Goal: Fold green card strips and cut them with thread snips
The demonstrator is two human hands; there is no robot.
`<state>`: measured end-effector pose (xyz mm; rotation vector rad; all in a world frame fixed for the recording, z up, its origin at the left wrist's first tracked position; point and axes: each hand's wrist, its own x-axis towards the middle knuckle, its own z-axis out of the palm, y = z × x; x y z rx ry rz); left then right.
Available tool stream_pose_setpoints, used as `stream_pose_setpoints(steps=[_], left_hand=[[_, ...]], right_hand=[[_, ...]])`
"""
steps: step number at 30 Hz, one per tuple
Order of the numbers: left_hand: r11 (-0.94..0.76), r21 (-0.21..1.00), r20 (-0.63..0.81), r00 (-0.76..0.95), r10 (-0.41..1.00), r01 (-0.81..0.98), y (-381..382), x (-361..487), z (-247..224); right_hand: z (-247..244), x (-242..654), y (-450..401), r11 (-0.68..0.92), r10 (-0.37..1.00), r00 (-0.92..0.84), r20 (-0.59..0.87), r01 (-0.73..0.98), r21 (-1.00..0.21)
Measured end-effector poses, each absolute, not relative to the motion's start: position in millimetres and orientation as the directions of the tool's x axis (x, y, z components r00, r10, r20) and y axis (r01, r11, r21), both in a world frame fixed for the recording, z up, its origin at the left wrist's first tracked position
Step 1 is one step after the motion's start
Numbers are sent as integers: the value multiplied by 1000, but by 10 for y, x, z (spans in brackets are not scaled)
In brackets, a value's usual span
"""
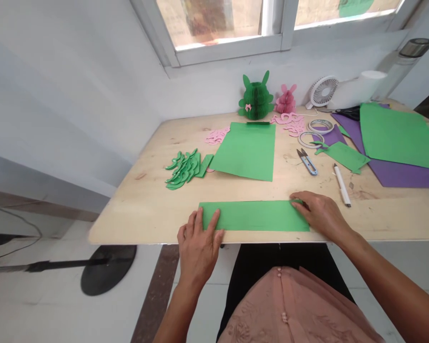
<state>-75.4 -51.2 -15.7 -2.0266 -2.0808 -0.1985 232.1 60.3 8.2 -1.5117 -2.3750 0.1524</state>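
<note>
A green paper strip (253,216) is laid along the front edge of the worktop (139,209), in front of the larger green sheet (248,152). By the left hand (200,245) its left end is pressed down; the fingers are spread, the grip is wide, and nothing is enclosed. By the right hand (321,215) the grip is made narrow: the upper right corner of the strip is held between thumb and forefinger.

The step in hand is judged to be the lining up of the paper's edges, perhaps for a fold. For a good result, the left end should be pressed firmly, so that no slipping is allowed. The corner should be pinched only lightly, because thin paper is easily creased. The long edges should be matched before any crease is pressed, and the crease is best run from one end to the other with even pressure.

No brand, label or writing can be read, neither on the white pen (342,185) nor on the blue-handled snips (307,162).
</note>
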Motion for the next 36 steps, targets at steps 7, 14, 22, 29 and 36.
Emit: stream_pose_setpoints(steps=[7, 14, 22, 29, 36], left_hand=[[35, -70, 270, -15, 963, 997, -517, -756, -169], [39, -61, 275, -21, 961, 997, -517, -746, -166], [23, -46, 313, -7, 950, 999, -516, -783, -227], [37, -36, 322, -23, 947, 999, -521, -759, -206], [41, -51, 303, -24, 953, 998, -526, -744, -173]], right_hand=[[69, 2299, 559, 453, 875, -404, 265, 877, -158], [213, 2032, 406, 525, 746, -442, 499, 850, -32], [9, 954, 20, 805, 592, -722, 358, 545, -234], [-34, 1693, 3, 683, 717, -626, 306, 719, -131], [-95, 2284, -24, 550, 781, -517, 350, 835, 6]])
